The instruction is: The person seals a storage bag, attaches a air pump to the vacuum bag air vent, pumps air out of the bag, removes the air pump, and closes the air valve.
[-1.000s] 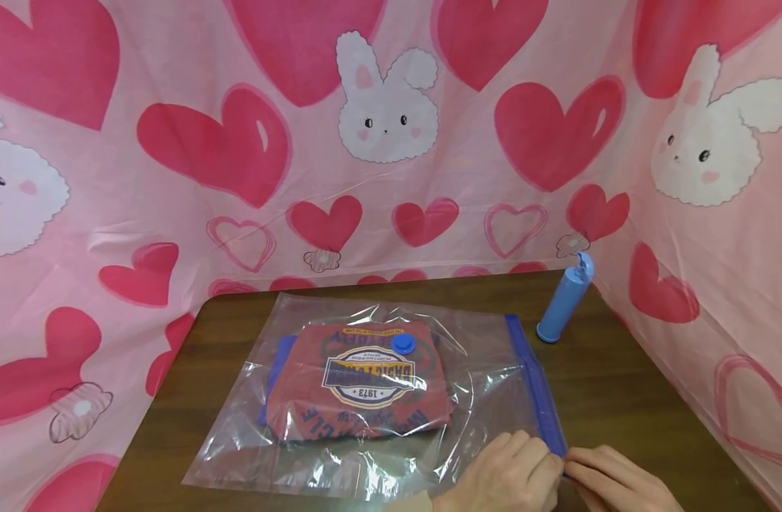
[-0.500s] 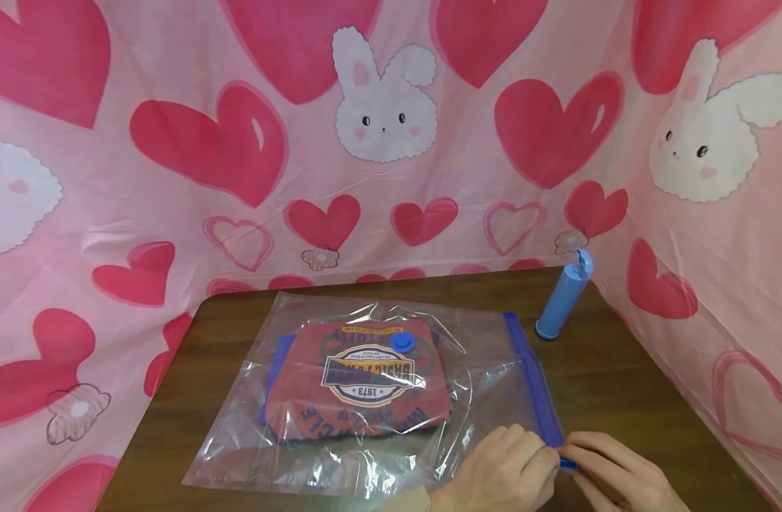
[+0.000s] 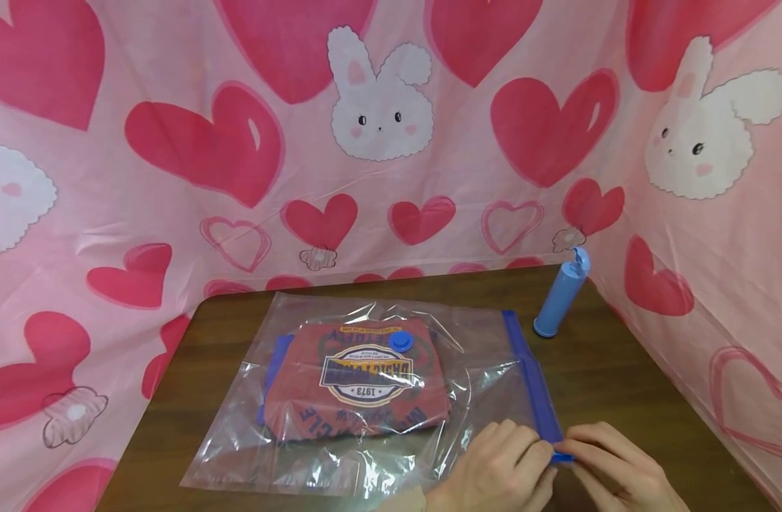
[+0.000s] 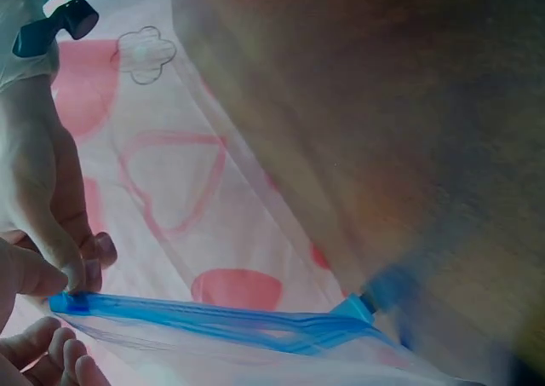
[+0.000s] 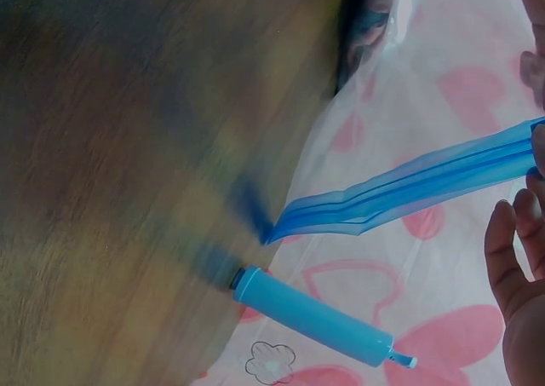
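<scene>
A clear vacuum storage bag [image 3: 237, 427] lies flat with folded red printed clothing [image 3: 365, 384] inside, blue cloth [image 3: 272, 377] beneath it. On its upper face sits a round blue valve [image 3: 400, 341]. A blue zip strip [image 3: 534, 384] runs along the bag's right edge. At the strip's near end, my left hand [image 3: 502, 466] grips the bag's corner with curled fingers. Just right of it, my right hand [image 3: 611, 466] pinches a small blue zip slider [image 3: 562, 457]. The left wrist view shows the right thumb and fingers at the slider [image 4: 70, 303]; the left fingertips [image 4: 68, 352] are below.
A light blue hand pump [image 3: 560, 299] stands upright behind the zip strip, near the table's far right corner. The brown wooden table [image 3: 627, 377] ends against pink heart-and-rabbit cloth [image 3: 423, 178] at the back and both sides.
Both hands have shifted slightly away from the near edge, along the strip's end. More of the blue slider shows between them. The bag and pump stay in place; the head view has turned slightly.
</scene>
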Demonstrator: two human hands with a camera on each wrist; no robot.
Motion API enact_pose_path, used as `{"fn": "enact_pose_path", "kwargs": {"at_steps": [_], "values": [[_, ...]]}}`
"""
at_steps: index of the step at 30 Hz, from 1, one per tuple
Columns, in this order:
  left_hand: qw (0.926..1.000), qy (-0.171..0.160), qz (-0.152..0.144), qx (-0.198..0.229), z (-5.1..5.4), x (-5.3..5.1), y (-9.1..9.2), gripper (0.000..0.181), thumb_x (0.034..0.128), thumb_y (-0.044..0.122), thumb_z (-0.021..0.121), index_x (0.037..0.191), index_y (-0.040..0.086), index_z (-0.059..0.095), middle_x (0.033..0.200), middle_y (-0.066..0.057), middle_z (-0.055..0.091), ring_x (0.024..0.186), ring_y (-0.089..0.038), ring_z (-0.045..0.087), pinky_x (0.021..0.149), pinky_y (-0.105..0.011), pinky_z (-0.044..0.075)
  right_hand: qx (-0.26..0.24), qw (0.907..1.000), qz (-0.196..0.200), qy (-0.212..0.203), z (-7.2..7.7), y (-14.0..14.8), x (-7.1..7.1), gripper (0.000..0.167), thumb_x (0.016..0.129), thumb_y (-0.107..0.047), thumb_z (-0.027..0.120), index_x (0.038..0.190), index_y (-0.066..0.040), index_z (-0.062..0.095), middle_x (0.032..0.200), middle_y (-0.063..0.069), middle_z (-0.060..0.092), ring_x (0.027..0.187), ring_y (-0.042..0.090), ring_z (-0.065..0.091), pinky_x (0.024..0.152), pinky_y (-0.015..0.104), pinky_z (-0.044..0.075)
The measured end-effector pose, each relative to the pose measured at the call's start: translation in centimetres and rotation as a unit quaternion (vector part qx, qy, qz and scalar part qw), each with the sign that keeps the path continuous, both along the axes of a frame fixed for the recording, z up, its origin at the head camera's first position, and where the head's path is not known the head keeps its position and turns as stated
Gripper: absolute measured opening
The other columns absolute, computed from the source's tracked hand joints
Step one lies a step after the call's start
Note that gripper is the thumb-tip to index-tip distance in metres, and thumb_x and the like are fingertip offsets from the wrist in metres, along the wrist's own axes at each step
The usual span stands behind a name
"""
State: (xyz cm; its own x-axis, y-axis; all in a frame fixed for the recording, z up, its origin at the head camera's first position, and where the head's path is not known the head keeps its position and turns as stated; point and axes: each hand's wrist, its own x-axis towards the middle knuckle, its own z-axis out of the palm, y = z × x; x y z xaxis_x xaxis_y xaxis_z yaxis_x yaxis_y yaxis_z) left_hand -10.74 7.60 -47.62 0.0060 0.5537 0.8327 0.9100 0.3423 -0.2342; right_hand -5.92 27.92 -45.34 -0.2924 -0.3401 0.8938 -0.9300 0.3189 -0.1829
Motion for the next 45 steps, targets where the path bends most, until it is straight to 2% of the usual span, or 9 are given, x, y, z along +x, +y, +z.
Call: {"fn": "enact_pose_path", "kwargs": {"at_steps": [6,12,17,21,26,33,36,41,45], "values": [[0.9996,0.029,-0.007,0.001,0.8,-0.1,0.0,0.010,0.0919,0.020,0.062,0.084,0.019,0.069,0.085,0.009,0.060,0.073,-0.003,0.049,0.064,-0.009,0.030,0.004,0.9998,0.020,0.003,0.0,-0.1,-0.4,0.025,0.104,-0.007,0.065,0.100,0.016,0.072,0.097,0.025,0.067,0.099,0.018,0.061,0.079,0.017,0.051],[0.9988,0.047,-0.012,-0.004,1.3,-0.1,0.0,0.015,0.0951,0.017,0.061,0.083,0.020,0.069,0.082,0.009,0.059,0.070,-0.002,0.047,0.063,-0.009,0.029,0.034,0.9994,0.006,0.004,0.0,0.0,-0.5,0.026,0.107,-0.009,0.061,0.105,0.014,0.072,0.098,0.024,0.066,0.100,0.017,0.060,0.081,0.016,0.049],[0.9990,0.038,-0.021,-0.007,1.3,-0.2,0.0,0.019,0.0931,0.010,0.056,0.083,0.019,0.069,0.079,0.010,0.057,0.068,-0.001,0.045,0.062,-0.009,0.026,0.042,0.9991,0.003,-0.008,0.0,0.0,-0.3,0.026,0.108,-0.011,0.060,0.106,0.012,0.073,0.099,0.022,0.067,0.099,0.015,0.059,0.077,0.016,0.049],[0.9993,0.025,-0.026,-0.012,1.3,-0.3,0.1,0.020,0.0901,0.008,0.051,0.082,0.017,0.067,0.079,0.010,0.056,0.068,-0.002,0.045,0.062,-0.009,0.027,0.029,0.9992,0.027,-0.004,0.6,-0.4,-0.6,0.023,0.106,-0.008,0.063,0.104,0.012,0.073,0.097,0.021,0.067,0.096,0.016,0.058,0.074,0.015,0.048],[0.9994,0.025,-0.019,-0.013,1.5,-0.3,0.5,0.022,0.0896,0.009,0.049,0.081,0.018,0.066,0.079,0.009,0.057,0.068,-0.002,0.047,0.062,-0.010,0.029,0.021,0.9983,0.054,-0.002,1.1,-0.6,-1.0,0.021,0.105,-0.006,0.064,0.102,0.013,0.073,0.095,0.019,0.067,0.095,0.017,0.058,0.074,0.016,0.049],[0.9997,0.020,-0.009,-0.015,1.3,-0.2,0.9,0.024,0.0862,0.010,0.044,0.080,0.018,0.065,0.079,0.009,0.057,0.069,-0.003,0.046,0.063,-0.011,0.029,0.015,0.9982,0.053,-0.023,0.8,-0.4,-0.8,0.021,0.104,-0.007,0.065,0.100,0.012,0.073,0.097,0.018,0.066,0.098,0.016,0.059,0.076,0.017,0.050],[0.9998,0.015,-0.009,-0.012,1.5,-0.2,0.8,0.027,0.0843,0.008,0.042,0.081,0.018,0.066,0.080,0.009,0.057,0.069,-0.003,0.047,0.063,-0.011,0.030,0.001,0.9984,0.051,-0.027,1.0,-0.8,-0.8,0.021,0.104,-0.006,0.066,0.097,0.013,0.073,0.096,0.018,0.066,0.096,0.015,0.059,0.073,0.016,0.049],[0.9998,0.005,-0.014,0.011,2.0,-0.3,0.6,0.023,0.0873,0.007,0.048,0.085,0.015,0.070,0.082,0.007,0.059,0.070,-0.004,0.049,0.063,-0.011,0.033,-0.029,0.9978,0.053,-0.028,1.8,-1.2,-0.7,0.023,0.101,-0.005,0.071,0.096,0.017,0.072,0.095,0.021,0.067,0.094,0.016,0.062,0.073,0.016,0.051],[0.9995,-0.012,-0.019,0.023,2.1,-0.3,0.3,0.019,0.0909,0.008,0.054,0.087,0.015,0.071,0.085,0.007,0.061,0.072,-0.005,0.051,0.064,-0.011,0.034,-0.045,0.9959,0.073,-0.029,2.5,-1.2,-0.9,0.021,0.099,-0.003,0.073,0.098,0.018,0.072,0.095,0.023,0.069,0.094,0.018,0.064,0.077,0.018,0.053]]}}
